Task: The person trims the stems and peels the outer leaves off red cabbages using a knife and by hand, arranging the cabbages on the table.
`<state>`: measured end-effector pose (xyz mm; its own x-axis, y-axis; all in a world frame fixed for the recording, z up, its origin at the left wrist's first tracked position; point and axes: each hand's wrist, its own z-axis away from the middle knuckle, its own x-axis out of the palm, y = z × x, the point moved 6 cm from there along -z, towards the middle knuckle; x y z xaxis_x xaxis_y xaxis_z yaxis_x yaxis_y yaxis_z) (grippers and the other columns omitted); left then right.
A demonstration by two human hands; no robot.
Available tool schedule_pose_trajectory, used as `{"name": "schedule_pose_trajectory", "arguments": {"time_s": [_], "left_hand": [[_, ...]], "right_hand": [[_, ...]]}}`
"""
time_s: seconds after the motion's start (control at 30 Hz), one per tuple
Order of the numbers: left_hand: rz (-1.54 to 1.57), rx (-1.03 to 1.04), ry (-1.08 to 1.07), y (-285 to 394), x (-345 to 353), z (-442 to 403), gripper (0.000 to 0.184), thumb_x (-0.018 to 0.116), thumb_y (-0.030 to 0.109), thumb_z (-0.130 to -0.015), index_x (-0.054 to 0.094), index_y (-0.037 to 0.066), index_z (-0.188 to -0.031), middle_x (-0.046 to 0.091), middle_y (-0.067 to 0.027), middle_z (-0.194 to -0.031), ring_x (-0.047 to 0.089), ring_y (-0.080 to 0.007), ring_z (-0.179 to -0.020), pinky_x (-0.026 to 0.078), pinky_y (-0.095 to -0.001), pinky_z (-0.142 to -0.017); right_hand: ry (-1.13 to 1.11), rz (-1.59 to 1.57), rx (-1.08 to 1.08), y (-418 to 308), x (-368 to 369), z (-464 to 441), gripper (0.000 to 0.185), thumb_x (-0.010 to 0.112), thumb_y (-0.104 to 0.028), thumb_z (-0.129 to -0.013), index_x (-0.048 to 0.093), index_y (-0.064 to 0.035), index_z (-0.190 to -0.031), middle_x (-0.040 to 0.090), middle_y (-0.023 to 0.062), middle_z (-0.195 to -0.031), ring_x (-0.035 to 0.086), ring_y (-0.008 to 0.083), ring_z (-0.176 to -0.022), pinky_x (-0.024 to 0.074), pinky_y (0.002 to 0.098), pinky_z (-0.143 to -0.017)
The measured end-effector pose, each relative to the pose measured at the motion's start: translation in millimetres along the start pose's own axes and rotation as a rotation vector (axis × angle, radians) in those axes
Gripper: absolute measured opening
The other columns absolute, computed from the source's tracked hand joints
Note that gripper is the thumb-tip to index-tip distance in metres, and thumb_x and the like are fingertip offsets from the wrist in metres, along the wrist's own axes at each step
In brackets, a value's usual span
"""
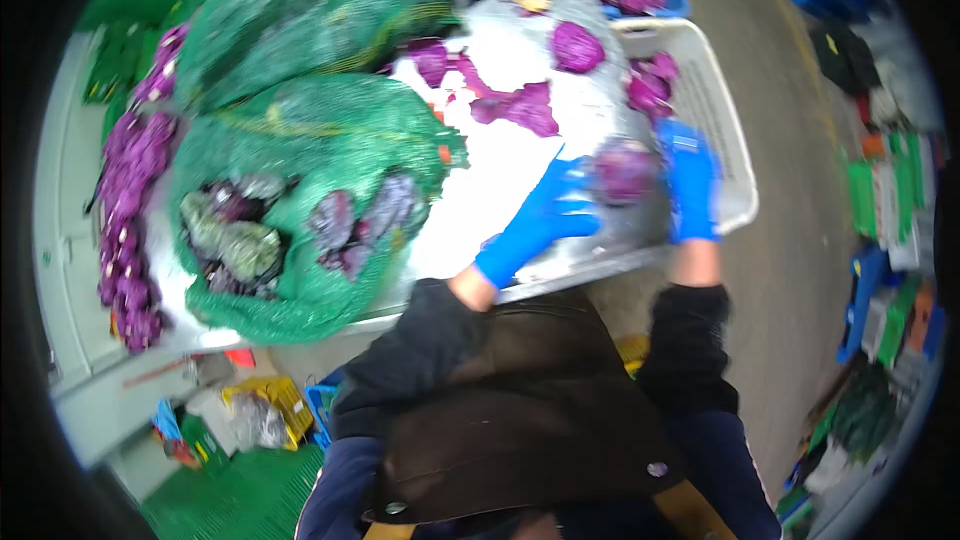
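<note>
Both hands wear blue gloves. My left hand (545, 215) has its fingers spread over the metal table (475, 205), with the fingertips close to the left side of a red cabbage (622, 172). The cabbage is blurred, and I cannot tell whether the fingers touch it. My right hand (690, 180) is to the right of the cabbage, at the near side of a white crate (740, 165). Motion smears its fingers, so their grip does not show. Purple cabbage pieces (652, 85) lie in the crate. Another red cabbage (577, 47) sits farther back on the table.
Green mesh sacks (300, 150) cover the table's left part; the nearer one gapes around leafy cabbages (245, 245). Loose purple leaves (520, 108) lie mid-table. A blue crate (675, 0) of cabbages stands at the back right. More purple cabbages (130, 200) line the left edge.
</note>
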<state>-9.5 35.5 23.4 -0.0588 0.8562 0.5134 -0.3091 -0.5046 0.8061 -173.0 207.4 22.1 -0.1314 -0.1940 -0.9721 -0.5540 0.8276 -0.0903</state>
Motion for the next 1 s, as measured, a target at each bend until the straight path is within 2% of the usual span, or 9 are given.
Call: {"name": "schedule_pose_trajectory", "arguments": {"time_s": [0.1,0.2,0.4,0.47,0.57,0.7,0.77,0.87,1.0], "left_hand": [[-0.134,0.218,0.041,20,-1,3,0.075,0.068,0.007,-0.085,0.031,0.011,-0.150,0.047,-0.0115,-0.141,0.045,-0.0232,-0.130,0.047,-0.0349,-0.096],[-0.368,0.225,0.278,23,-55,33,0.060,0.069,0.008,-0.085,0.046,0.007,-0.141,0.059,-0.0093,-0.129,0.055,-0.0176,-0.119,0.046,-0.0303,-0.095],[-0.960,0.760,1.364,109,-232,242,0.061,0.075,0.008,-0.078,0.050,-0.001,-0.133,0.052,-0.0143,-0.136,0.048,-0.0275,-0.125,0.037,-0.0394,-0.106],[-1.449,0.371,1.733,125,-271,313,0.089,0.084,0.024,-0.070,0.038,0.002,-0.143,0.043,-0.0212,-0.142,0.042,-0.0369,-0.130,0.035,-0.0448,-0.108],[-1.466,-0.117,1.747,121,-318,337,0.113,0.089,0.039,-0.057,0.029,0.007,-0.147,0.037,-0.0266,-0.143,0.037,-0.0443,-0.130,0.034,-0.0493,-0.107],[-1.338,0.097,1.733,102,-351,345,0.107,0.089,0.037,-0.057,0.034,0.006,-0.144,0.042,-0.0248,-0.139,0.046,-0.0414,-0.123,0.040,-0.0489,-0.102],[-0.884,0.677,1.558,91,-364,358,0.087,0.085,0.025,-0.064,0.044,0.001,-0.137,0.055,-0.0172,-0.125,0.056,-0.0310,-0.111,0.045,-0.0424,-0.097],[0.050,0.845,1.490,56,-356,385,0.039,0.066,0.002,-0.074,0.059,0.001,-0.113,0.062,-0.0091,-0.102,0.061,-0.0195,-0.092,0.052,-0.0316,-0.084],[0.256,0.680,1.239,20,-340,354,0.024,0.065,0.005,-0.075,0.063,0.006,-0.099,0.062,-0.0056,-0.098,0.061,-0.0200,-0.087,0.056,-0.0377,-0.073]], "right_hand": [[0.119,-0.923,0.828,78,-44,16,0.035,0.058,-0.024,-0.094,0.063,-0.0097,-0.125,0.070,0.0056,-0.109,0.061,0.0132,-0.071,0.0458,0.0281,-0.055],[0.150,-1.001,0.765,57,-38,21,0.033,0.062,-0.032,-0.094,0.066,-0.0097,-0.118,0.068,0.0004,-0.088,0.038,0.0024,-0.042,0.0269,0.0226,-0.037],[-0.251,-1.180,0.679,-60,16,54,0.025,0.063,-0.021,-0.094,0.066,-0.0108,-0.117,0.067,-0.0011,-0.092,0.042,0.0016,-0.050,0.0314,0.0192,-0.040],[-0.411,-1.165,0.563,-92,26,55,0.023,0.063,-0.020,-0.093,0.067,-0.0095,-0.114,0.067,-0.0002,-0.093,0.048,0.0031,-0.055,0.0386,0.0199,-0.045],[-0.489,-1.093,0.397,-139,24,44,0.025,0.063,-0.016,-0.092,0.066,-0.0058,-0.114,0.070,0.0053,-0.099,0.062,0.0102,-0.070,0.0502,0.0246,-0.062],[-0.562,-1.031,0.167,-208,22,29,0.028,0.064,-0.015,-0.089,0.064,-0.0048,-0.115,0.070,0.0135,-0.107,0.068,0.0206,-0.098,0.0511,0.0311,-0.086],[-0.503,-1.075,0.055,-235,26,30,0.026,0.064,-0.016,-0.089,0.066,-0.0065,-0.114,0.071,0.0125,-0.104,0.068,0.0196,-0.092,0.0516,0.0306,-0.083],[-0.617,-1.178,0.036,-273,32,45,0.028,0.067,-0.019,-0.089,0.066,-0.0075,-0.114,0.071,0.0100,-0.101,0.066,0.0152,-0.087,0.0513,0.0297,-0.080],[-0.649,-1.359,0.006,-321,30,58,0.031,0.067,-0.019,-0.090,0.064,-0.0038,-0.117,0.071,0.0097,-0.103,0.067,0.0154,-0.093,0.0510,0.0300,-0.083]]}}
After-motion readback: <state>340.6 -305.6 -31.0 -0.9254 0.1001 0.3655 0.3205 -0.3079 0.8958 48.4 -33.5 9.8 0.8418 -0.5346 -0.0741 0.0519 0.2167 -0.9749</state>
